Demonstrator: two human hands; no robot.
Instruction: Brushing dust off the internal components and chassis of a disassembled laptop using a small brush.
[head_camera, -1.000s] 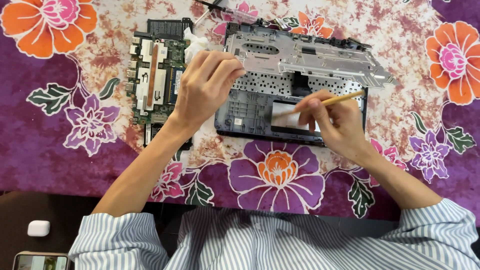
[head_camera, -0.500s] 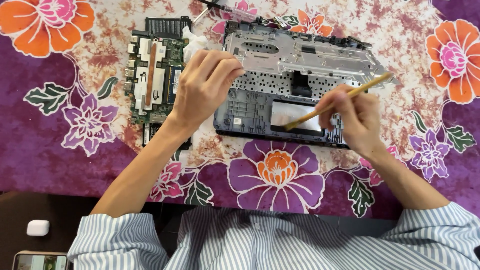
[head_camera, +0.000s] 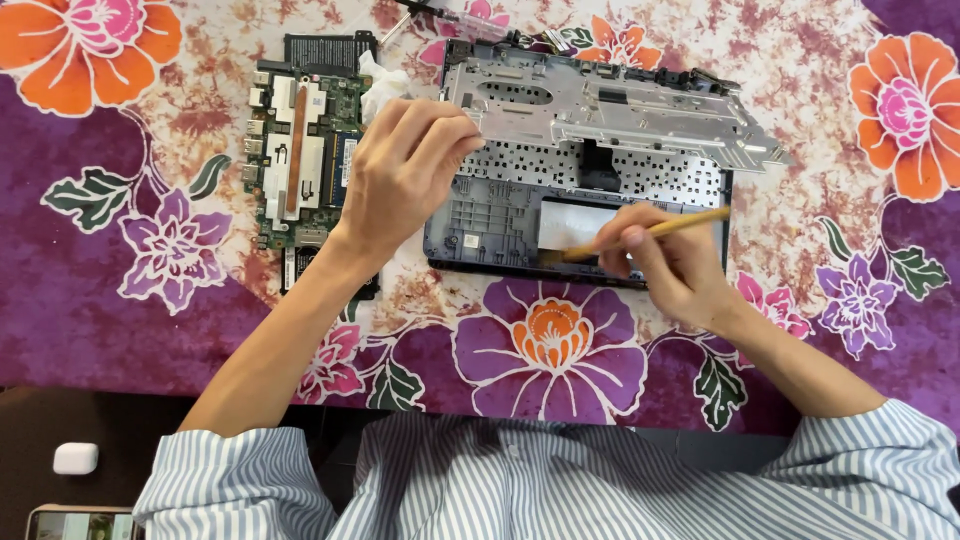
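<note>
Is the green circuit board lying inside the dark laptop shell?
No, the green circuit board lies on the flowered cloth, left of the dark laptop shell and outside it.

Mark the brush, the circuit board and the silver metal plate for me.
brush (head_camera: 660, 230), head view, on its wooden handle.
circuit board (head_camera: 300, 150), head view, on its middle.
silver metal plate (head_camera: 620, 115), head view, on its centre.

Phone (head_camera: 80, 523) cut by bottom edge; brush (head_camera: 640, 235) bristles indistinct.
</note>
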